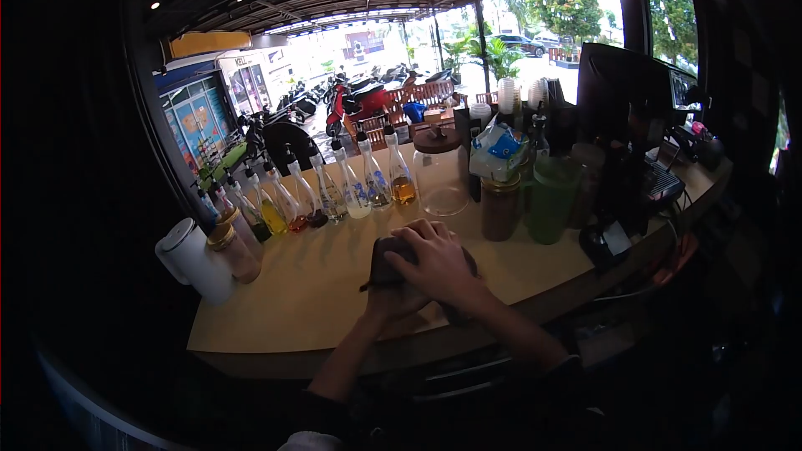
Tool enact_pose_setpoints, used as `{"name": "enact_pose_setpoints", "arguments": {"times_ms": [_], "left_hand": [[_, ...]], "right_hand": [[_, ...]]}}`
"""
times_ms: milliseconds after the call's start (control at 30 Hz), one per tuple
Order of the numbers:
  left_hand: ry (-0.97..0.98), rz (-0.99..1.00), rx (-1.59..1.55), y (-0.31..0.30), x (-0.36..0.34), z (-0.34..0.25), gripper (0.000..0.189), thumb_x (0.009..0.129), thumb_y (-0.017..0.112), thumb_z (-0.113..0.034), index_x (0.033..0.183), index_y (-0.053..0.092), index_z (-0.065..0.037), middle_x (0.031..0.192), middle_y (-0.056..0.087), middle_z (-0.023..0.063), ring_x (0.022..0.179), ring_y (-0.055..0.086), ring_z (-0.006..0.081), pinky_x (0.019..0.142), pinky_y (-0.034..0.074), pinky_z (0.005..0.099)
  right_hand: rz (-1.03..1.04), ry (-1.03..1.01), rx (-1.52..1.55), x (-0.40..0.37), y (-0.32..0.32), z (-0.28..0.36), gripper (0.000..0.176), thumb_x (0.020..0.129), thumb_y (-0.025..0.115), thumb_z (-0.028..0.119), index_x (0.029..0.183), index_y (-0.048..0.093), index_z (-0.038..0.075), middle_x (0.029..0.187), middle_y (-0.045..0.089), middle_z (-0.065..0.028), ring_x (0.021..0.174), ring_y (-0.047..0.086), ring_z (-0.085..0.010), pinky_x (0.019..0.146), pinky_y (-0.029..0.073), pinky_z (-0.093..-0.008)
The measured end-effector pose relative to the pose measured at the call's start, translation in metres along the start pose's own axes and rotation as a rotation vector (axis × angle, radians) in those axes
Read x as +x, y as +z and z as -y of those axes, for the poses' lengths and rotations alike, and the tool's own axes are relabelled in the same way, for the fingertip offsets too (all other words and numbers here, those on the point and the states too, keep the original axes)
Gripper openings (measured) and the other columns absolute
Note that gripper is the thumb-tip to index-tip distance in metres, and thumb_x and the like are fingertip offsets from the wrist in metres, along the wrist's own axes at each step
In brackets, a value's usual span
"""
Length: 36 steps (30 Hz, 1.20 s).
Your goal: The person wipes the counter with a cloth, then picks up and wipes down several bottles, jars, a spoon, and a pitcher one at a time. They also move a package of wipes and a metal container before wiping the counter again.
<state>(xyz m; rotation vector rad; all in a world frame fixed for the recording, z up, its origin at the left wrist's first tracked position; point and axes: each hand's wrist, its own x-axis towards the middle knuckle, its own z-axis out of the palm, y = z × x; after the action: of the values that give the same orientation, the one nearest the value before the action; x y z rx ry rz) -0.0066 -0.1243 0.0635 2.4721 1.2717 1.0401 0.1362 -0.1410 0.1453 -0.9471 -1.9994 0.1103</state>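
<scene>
Both of my hands are together over the near middle of the counter, around a dark, blackish-brown item [387,260] whose kind I cannot make out. My right hand [436,260] lies across its top with the fingers bent over it. From below and the left, my left hand [397,301] supports it, its fingers mostly hidden. A short black piece [365,287] sticks out at the item's left side. Just beyond my hands stands a large clear jar [443,179] with a brown lid.
Several glass bottles with black pourers [355,188] line the counter's [309,301] far edge. On the left are a white pitcher [196,259] and a gold-lidded jar [236,252]. To the right stand a dark jar [501,213], a green container [551,200] and a monitor [618,88].
</scene>
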Motion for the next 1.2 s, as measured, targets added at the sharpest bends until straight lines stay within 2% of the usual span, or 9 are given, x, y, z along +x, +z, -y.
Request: {"name": "enact_pose_setpoints", "arguments": {"times_ms": [200,233,333,400,533,600,733,1067,1200], "left_hand": [[-0.006,-0.303,0.428,-0.007,-0.009,0.006,0.092,0.076,0.07,-0.04,0.141,0.016,-0.002,0.138,0.036,0.0193,0.131,0.035,0.031,0.109,0.026,0.0455],[-0.077,-0.322,-0.198,-0.009,-0.012,0.01,0.097,0.069,0.079,-0.027,0.138,0.017,-0.001,0.133,0.04,0.0179,0.124,0.044,0.0288,0.104,0.036,0.0433],[-0.001,-0.484,-0.654,-0.016,-0.015,0.018,0.096,0.06,0.085,-0.016,0.133,0.025,-0.001,0.127,0.046,0.0152,0.114,0.053,0.0253,0.095,0.046,0.0379],[-0.129,-0.546,-0.697,-0.036,-0.017,-0.004,0.089,0.058,0.087,-0.018,0.128,0.035,-0.001,0.119,0.052,0.0138,0.107,0.057,0.0236,0.092,0.049,0.0358],[-0.038,-0.664,-0.748,-0.041,-0.033,0.013,0.082,0.059,0.085,-0.012,0.126,0.04,0.001,0.119,0.053,0.0126,0.11,0.055,0.0227,0.095,0.047,0.0375],[-0.053,-0.79,-0.685,-0.046,-0.039,0.011,0.083,0.06,0.085,-0.012,0.127,0.038,0.0,0.118,0.052,0.0123,0.108,0.055,0.0224,0.096,0.046,0.0385],[0.096,-0.944,-0.248,-0.038,-0.047,0.067,0.101,0.058,0.088,-0.026,0.133,0.028,0.003,0.124,0.046,0.0159,0.112,0.053,0.0254,0.094,0.045,0.039],[-0.055,-0.84,-0.315,-0.093,-0.074,0.106,0.106,0.055,0.089,-0.033,0.132,0.023,-0.001,0.12,0.043,0.0132,0.111,0.05,0.0246,0.093,0.043,0.0382],[-0.005,-0.816,-0.406,-0.138,-0.081,0.084,0.102,0.053,0.09,-0.029,0.13,0.028,-0.002,0.121,0.045,0.0131,0.11,0.052,0.0238,0.091,0.046,0.0367]], "right_hand": [[-0.27,-0.412,-0.267,-0.012,0.032,0.001,0.039,0.077,0.066,0.025,0.114,0.061,0.014,0.128,0.053,-0.0067,0.121,0.047,-0.0285,0.098,0.038,-0.0511],[-0.299,-0.406,-0.148,-0.013,0.03,-0.003,0.039,0.078,0.066,0.025,0.115,0.06,0.013,0.128,0.053,-0.0081,0.119,0.048,-0.0293,0.098,0.038,-0.0502],[-0.387,-0.313,0.208,-0.016,0.052,-0.014,0.036,0.083,0.062,0.023,0.115,0.058,0.007,0.124,0.054,-0.0127,0.113,0.053,-0.0287,0.096,0.041,-0.0438],[-0.246,0.181,1.209,-0.032,0.113,-0.049,0.033,0.089,0.055,0.024,0.113,0.058,0.002,0.12,0.056,-0.0146,0.108,0.056,-0.026,0.093,0.044,-0.0381],[-0.019,0.378,0.998,-0.028,0.102,-0.025,0.036,0.095,0.042,0.027,0.114,0.056,0.0,0.118,0.057,-0.0136,0.108,0.055,-0.0241,0.091,0.045,-0.0363],[-0.031,0.941,1.43,-0.012,0.092,0.003,0.041,0.096,0.035,0.03,0.12,0.053,0.001,0.116,0.058,-0.0144,0.105,0.057,-0.0258,0.089,0.047,-0.0361],[-0.136,1.085,1.668,-0.007,0.147,-0.003,0.044,0.097,0.034,0.029,0.13,0.046,0.002,0.122,0.055,-0.0161,0.107,0.056,-0.0277,0.09,0.047,-0.0394],[0.291,0.773,1.158,-0.025,0.194,-0.052,0.033,0.09,0.047,0.014,0.118,0.054,0.0,0.109,0.061,-0.0106,0.097,0.059,-0.0223,0.085,0.047,-0.0332],[0.43,0.315,0.313,0.009,0.151,-0.049,0.039,0.078,0.057,0.021,0.11,0.058,-0.001,0.1,0.064,-0.0195,0.091,0.063,-0.0341,0.079,0.048,-0.0385]]}}
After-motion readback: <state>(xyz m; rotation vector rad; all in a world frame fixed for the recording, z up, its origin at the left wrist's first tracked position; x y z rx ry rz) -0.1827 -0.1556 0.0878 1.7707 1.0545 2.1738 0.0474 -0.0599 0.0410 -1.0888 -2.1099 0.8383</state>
